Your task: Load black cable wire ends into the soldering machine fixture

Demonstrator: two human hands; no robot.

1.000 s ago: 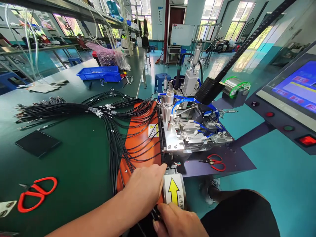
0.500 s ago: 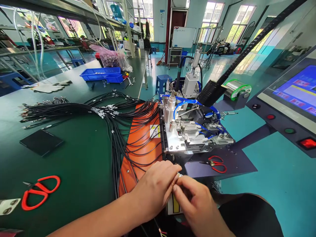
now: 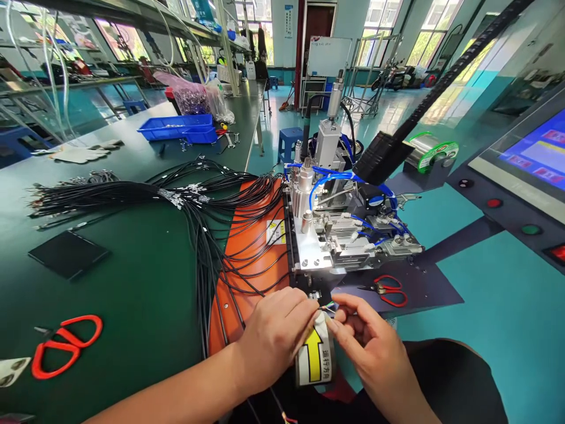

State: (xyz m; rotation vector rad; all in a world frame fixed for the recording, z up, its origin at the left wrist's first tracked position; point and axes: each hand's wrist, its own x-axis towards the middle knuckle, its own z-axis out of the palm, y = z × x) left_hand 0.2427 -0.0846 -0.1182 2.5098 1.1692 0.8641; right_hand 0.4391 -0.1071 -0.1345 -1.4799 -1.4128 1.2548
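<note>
My left hand [image 3: 273, 333] pinches the end of a black cable, whose thin coloured wires [image 3: 327, 307] stick out between the fingertips. My right hand [image 3: 368, 341] meets it from the right and pinches the same wire tips. Both hands hover just in front of the metal machine fixture [image 3: 339, 244] with blue hoses. Below them sits a white label with a yellow arrow [image 3: 314, 356]. A big bundle of black cables [image 3: 176, 203] fans across the green bench and over the orange mat [image 3: 253, 247].
Red scissors [image 3: 62, 347] lie on the green bench at lower left; smaller red scissors [image 3: 388, 290] rest on the dark plate right of the machine. A black pad [image 3: 68, 253], blue trays [image 3: 179, 128], a solder spool [image 3: 435, 156] and a control screen [image 3: 536, 156] surround the spot.
My right hand rose from the bench's front edge to meet my left hand; both now pinch the wire tips nearer the fixture. The arrow label shows again.
</note>
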